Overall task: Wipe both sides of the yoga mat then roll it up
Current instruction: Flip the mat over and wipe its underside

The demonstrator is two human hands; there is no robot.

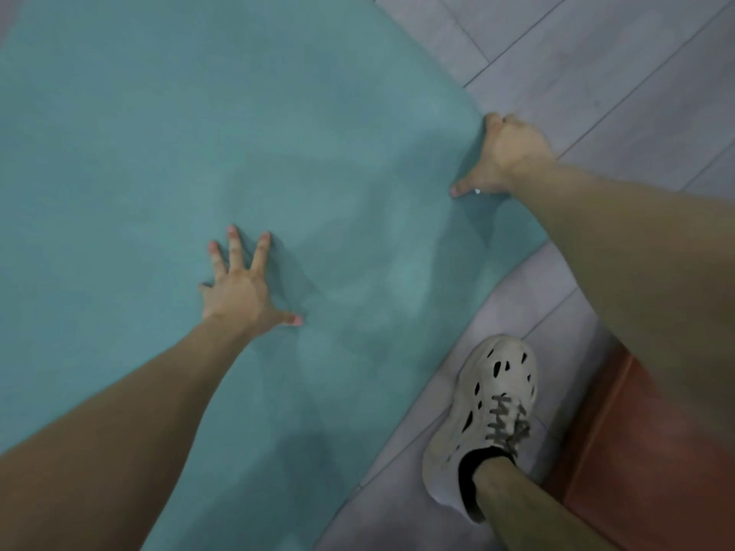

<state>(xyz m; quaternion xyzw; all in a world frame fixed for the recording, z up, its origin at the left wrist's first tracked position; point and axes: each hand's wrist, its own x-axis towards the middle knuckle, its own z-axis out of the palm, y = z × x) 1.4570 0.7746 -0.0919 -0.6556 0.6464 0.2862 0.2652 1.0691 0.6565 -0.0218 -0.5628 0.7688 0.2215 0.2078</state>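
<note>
The mat (pixel 159 153) lies spread on the floor (pixel 596 73), filling the left. Left hand (pixel 242 288) presses it flat, fingers splayed; right hand (pixel 505 153) grips its right edge. Lifting that edge while the palm pins the middle could crease it — or snag the shoe (pixel 489 415) nearby.

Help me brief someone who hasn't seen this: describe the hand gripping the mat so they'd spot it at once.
The teal yoga mat fills most of the view, lying on a grey plank floor. Follow its right edge to where the right hand curls round it, thumb on the mat. Unlike the left hand, spread flat mid-mat, this one is bunched at the mat's border.
</note>
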